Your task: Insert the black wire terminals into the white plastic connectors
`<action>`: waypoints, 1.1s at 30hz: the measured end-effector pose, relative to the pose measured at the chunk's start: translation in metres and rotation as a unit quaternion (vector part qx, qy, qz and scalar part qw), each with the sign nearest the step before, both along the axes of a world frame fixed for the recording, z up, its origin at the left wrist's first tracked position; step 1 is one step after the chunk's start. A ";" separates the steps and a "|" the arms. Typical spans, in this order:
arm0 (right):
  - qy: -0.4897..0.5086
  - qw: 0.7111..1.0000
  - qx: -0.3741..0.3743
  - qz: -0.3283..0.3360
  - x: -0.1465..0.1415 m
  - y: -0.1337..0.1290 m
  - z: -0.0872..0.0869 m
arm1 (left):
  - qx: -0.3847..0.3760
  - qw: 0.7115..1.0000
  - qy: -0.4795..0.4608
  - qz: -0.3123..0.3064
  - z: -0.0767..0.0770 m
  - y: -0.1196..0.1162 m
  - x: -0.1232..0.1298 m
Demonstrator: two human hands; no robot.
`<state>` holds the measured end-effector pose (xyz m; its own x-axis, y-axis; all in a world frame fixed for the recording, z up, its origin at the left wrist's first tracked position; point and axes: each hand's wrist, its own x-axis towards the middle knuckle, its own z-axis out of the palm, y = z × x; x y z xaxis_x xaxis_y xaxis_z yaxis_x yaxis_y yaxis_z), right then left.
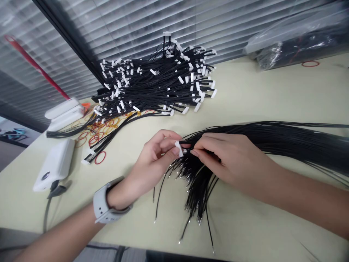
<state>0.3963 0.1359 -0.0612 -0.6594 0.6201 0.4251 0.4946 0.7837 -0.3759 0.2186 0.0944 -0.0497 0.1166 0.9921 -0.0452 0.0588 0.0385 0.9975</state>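
Left hand [156, 156] held a small white rectangular plastic connector [179, 149] above the pale yellow table [245, 229]. Right hand [231, 156], fingertips pinched just beside it, held thin black metal-tipped wires [185, 150]; their long bundle [294, 142] ran rightward.

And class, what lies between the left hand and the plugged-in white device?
The head view shows a red rubber band and white connectors on black wires between them.
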 end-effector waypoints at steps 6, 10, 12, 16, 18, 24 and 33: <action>-0.004 1.000 -0.014 0.004 0.000 0.000 0.002 | -0.001 1.000 -0.009 0.002 0.000 0.000 0.000; 0.008 1.000 -0.008 0.008 0.000 0.000 0.001 | -0.003 1.000 -0.005 0.000 -0.001 0.000 -0.001; 0.010 1.000 -0.004 0.008 0.000 -0.001 0.001 | -0.004 1.000 -0.007 -0.001 -0.001 0.000 -0.001; 0.008 1.000 0.003 0.008 -0.002 0.000 0.000 | -0.005 1.000 -0.010 0.001 0.001 0.000 0.001; 0.009 1.000 0.011 0.009 -0.002 0.000 0.000 | -0.002 1.000 -0.006 0.003 0.001 -0.001 0.001; 0.010 1.000 0.020 0.007 -0.001 0.000 -0.001 | -0.002 1.000 -0.001 -0.002 0.000 0.000 0.000; 0.024 1.000 -0.015 0.007 -0.002 -0.001 0.000 | -0.004 1.000 -0.012 0.008 -0.001 -0.001 0.000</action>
<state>0.3940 0.1349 -0.0616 -0.6470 0.6247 0.4372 0.4651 0.7777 -0.4229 0.2190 0.0938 -0.0509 0.1016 0.9935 -0.0515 0.0348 0.0482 0.9982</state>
